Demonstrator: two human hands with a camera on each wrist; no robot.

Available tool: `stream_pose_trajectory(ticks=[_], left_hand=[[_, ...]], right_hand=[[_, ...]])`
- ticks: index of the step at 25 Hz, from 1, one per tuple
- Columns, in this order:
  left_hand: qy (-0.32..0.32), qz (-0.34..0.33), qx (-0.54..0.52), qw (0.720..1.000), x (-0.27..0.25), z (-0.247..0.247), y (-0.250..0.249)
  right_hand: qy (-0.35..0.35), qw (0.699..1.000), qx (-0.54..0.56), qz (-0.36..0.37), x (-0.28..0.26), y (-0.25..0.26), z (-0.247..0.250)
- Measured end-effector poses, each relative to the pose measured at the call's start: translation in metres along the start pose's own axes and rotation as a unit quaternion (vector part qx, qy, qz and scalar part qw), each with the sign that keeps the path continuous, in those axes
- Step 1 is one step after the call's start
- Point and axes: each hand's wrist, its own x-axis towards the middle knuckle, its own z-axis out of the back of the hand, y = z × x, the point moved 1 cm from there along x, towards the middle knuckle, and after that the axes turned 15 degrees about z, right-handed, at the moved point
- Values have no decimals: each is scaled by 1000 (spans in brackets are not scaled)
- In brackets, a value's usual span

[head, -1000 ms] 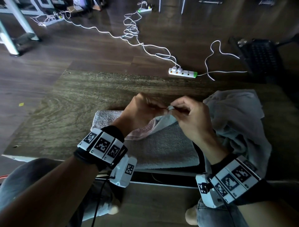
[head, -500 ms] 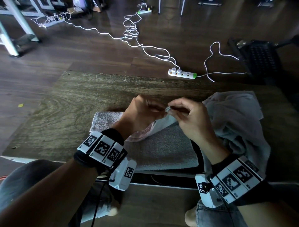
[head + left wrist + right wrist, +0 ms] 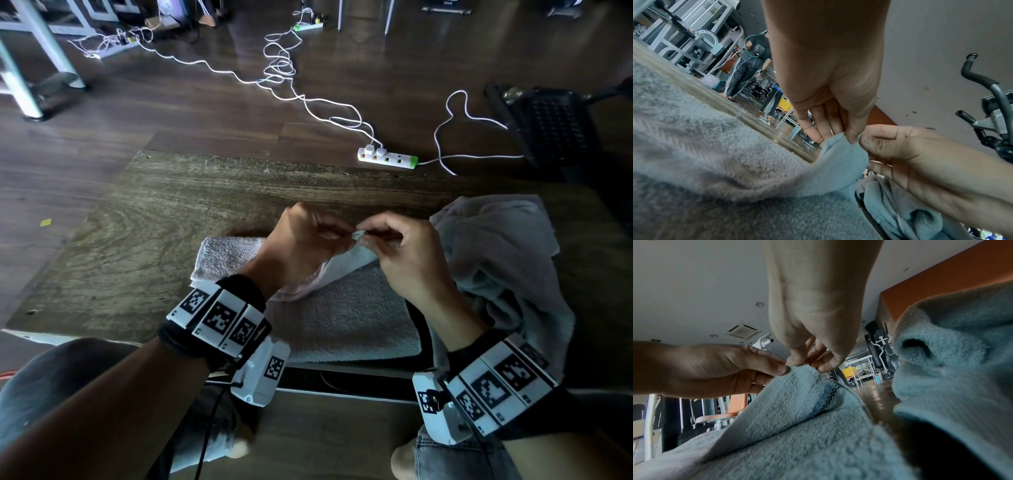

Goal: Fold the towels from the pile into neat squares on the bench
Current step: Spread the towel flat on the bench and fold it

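Note:
A grey-blue towel (image 3: 342, 318) lies partly folded on the wooden bench (image 3: 171, 222), its near edge at the bench's front. One corner of it (image 3: 358, 236) is lifted off the bench. My left hand (image 3: 339, 233) and right hand (image 3: 368, 236) meet over that corner and both pinch it between thumb and fingers. The left wrist view shows the corner (image 3: 846, 142) held by both thumbs. In the right wrist view the raised flap (image 3: 801, 386) slopes up to the fingertips. A crumpled pile of towels (image 3: 496, 260) lies at the right.
A pinkish towel (image 3: 222, 257) lies under the grey-blue one at its left. Beyond the bench, a white power strip (image 3: 387, 158) and loose white cables lie on the dark floor. A black piece of gym equipment (image 3: 548, 126) stands at the far right.
Both hands stay pinched on the towel corner and have barely shifted; the fingers work slightly at the corner.

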Motion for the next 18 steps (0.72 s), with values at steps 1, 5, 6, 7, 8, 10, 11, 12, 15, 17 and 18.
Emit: stream_pose_trajectory(ticks=[1, 5, 6, 7, 8, 10, 11, 12, 15, 17, 18], left_hand=[[-3, -2, 1, 1000, 0, 0, 0], [-2, -23, 10, 1000, -1, -1, 0], [-2, -38, 17, 999, -2, -3, 0], [-2, -53, 23, 998, -4, -4, 0], [-6, -63, 29, 998, -5, -5, 0], [-16, -83, 58, 995, -6, -4, 1], [-22, -92, 74, 993, -6, -2, 1], [-28, -92, 81, 992, -6, -1, 2], [-35, -74, 74, 994, -5, 2, 4], [-39, -68, 89, 993, -6, 2, 4], [-35, -63, 95, 993, -6, 3, 3]], right_hand=[[0, 1000, 3, -1, 0, 0, 0], [10, 1000, 12, -2, -1, 2, -1], [8, 1000, 8, -3, 0, 1, -1], [5, 1000, 4, -2, 0, 1, -1], [1, 1000, 0, 1, 1, 1, -2], [-10, 1000, -12, 6, 0, 1, -2], [-16, 1000, -16, 7, 0, 1, -1], [-22, 1000, -16, 8, 0, 1, -1], [-27, 999, -11, 15, -1, 3, -2], [-29, 999, -12, 20, -1, 4, -3], [-32, 999, -12, 21, 0, 4, -3]])
